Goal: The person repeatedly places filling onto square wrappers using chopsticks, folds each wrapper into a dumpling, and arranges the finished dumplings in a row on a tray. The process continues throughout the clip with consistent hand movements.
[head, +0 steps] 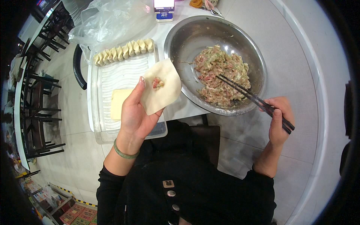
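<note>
On the palm and fingers of my left hand [137, 112] lies a thin wonton wrapper [166, 95] with a small dab of meat filling [157, 83] near its middle. My right hand [278, 119] grips a pair of dark chopsticks [250, 97], their tips in the minced meat filling [222, 76]. That filling sits in a large stainless steel bowl [185, 33]. Behind my left hand a clear plastic tray [97, 118] holds a row of folded wontons [123, 52] along its far side and a stack of square wrappers [116, 104], partly hidden by the hand.
A crumpled clear plastic bag [112, 22] lies beyond the tray. A phone on a stand [164, 14] is at the white table's [182, 108] far side, with scissors [215, 12] and an orange bundle [196, 3] to its right. A black curved chair part [78, 67] stands left of the tray.
</note>
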The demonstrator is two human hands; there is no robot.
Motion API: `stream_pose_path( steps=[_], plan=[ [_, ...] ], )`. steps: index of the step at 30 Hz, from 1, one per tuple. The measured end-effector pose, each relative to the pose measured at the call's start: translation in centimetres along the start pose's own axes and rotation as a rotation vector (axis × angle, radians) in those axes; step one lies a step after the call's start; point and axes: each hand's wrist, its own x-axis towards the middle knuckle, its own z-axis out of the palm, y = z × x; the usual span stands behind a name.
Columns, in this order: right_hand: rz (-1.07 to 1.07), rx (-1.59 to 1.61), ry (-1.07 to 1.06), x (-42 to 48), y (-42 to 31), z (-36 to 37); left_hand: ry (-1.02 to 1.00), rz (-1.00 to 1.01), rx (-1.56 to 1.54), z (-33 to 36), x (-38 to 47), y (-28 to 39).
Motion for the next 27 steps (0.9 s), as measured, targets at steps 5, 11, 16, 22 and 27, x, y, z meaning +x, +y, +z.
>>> stream_pose_path(
  steps=[5,11,16,22,27],
  plan=[
    [-0.028,-0.006,-0.159,0.7,-0.4,1.9,0.026,0.016,0.037,0.2,0.0,-0.2],
    [0.007,-0.032,-0.228,2.2,0.3,4.2,0.072,0.016,0.046,0.3,-0.4,0.1],
    [-0.069,0.129,0.020,1.5,0.9,3.2,0.143,0.022,0.056,1.1,-0.6,0.1],
    [-0.063,0.120,-0.039,1.7,-0.1,3.4,0.133,0.006,0.069,1.3,-0.6,-0.1],
    [-0.021,0.003,-0.206,2.7,0.1,4.5,0.124,0.018,0.067,0.9,-0.7,0.1]
  ],
)
